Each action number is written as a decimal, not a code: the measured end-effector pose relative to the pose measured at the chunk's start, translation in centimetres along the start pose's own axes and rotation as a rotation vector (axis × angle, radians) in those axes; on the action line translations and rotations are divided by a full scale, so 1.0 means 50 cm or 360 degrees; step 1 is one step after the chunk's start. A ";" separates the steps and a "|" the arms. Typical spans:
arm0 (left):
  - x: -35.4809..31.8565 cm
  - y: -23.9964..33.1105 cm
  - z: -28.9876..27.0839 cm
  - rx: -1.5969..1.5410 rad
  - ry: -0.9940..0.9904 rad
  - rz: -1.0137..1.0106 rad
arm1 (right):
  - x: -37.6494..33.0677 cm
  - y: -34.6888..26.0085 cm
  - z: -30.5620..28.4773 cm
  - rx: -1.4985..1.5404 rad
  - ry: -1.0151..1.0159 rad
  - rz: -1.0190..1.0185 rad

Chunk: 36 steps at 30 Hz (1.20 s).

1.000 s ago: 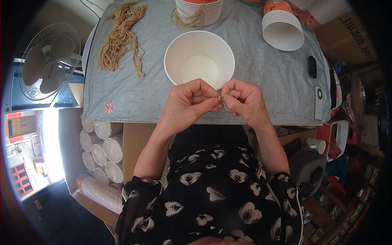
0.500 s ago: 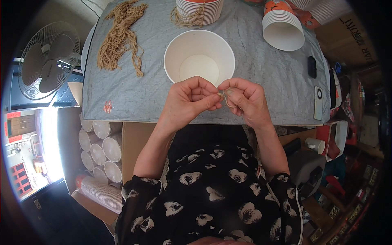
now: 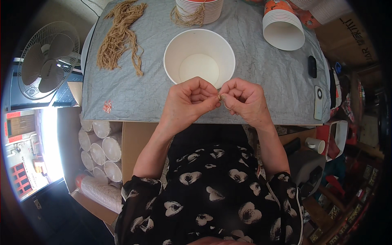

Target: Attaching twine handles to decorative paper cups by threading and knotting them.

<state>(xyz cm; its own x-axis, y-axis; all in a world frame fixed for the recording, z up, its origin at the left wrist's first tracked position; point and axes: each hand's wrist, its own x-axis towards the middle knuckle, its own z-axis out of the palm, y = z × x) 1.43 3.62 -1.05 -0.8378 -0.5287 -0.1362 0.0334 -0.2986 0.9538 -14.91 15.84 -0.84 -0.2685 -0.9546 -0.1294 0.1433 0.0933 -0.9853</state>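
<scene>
Two-Hand Pinch on a Cord Piece at the Near Rim of the Bucket

The table (image 3: 261, 90), under a wrinkled grey cover, formed the work surface. At its far left lay a loose tan cord bundle (image 3: 120, 38), its long axis running roughly away from the person. At the far middle stood a bucket stack (image 3: 210, 16) with tan cord looped about its left side.

A single white bucket (image 3: 177, 51) sat in front of this stack, mouth exposed to the camera and interior visible to the base. Its near rim lay just beyond the fingertips and was partly covered by them in view; contact between fingers and rim could not be determined.

The left hand (image 3: 185, 102) and right hand (image 3: 247, 104) met in front of the bucket, over the near part of the table. On each hand, thumb and forefinger were pressed together, pinching the cord piece (image 3: 219, 97); the other fingers were curled inward.

The cord piece lay to the right of the left fingertips and to the left of the right fingertips. Neither hand was clearly nearer. Most of its length was hidden, so its long axis could not be established.
</scene>
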 end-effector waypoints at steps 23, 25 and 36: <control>0.003 -0.003 -0.007 -0.0100 -0.0046 -0.0032 | -0.004 0.016 0.000 0.0154 0.0120 -0.0022; 0.004 -0.003 -0.006 -0.0085 -0.0042 -0.0026 | -0.002 0.015 0.007 0.0102 0.0119 -0.0053; 0.006 0.003 -0.010 -0.0185 -0.0069 -0.0064 | 0.004 0.040 -0.001 0.0390 0.0201 -0.0018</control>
<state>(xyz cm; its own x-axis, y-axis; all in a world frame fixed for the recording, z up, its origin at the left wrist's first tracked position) 1.44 3.03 -1.07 -0.8623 -0.4805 -0.1599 0.0599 -0.4103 0.9100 -14.75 15.84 -2.87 -0.3857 -0.9109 -0.1467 0.3617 -0.0030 -0.9323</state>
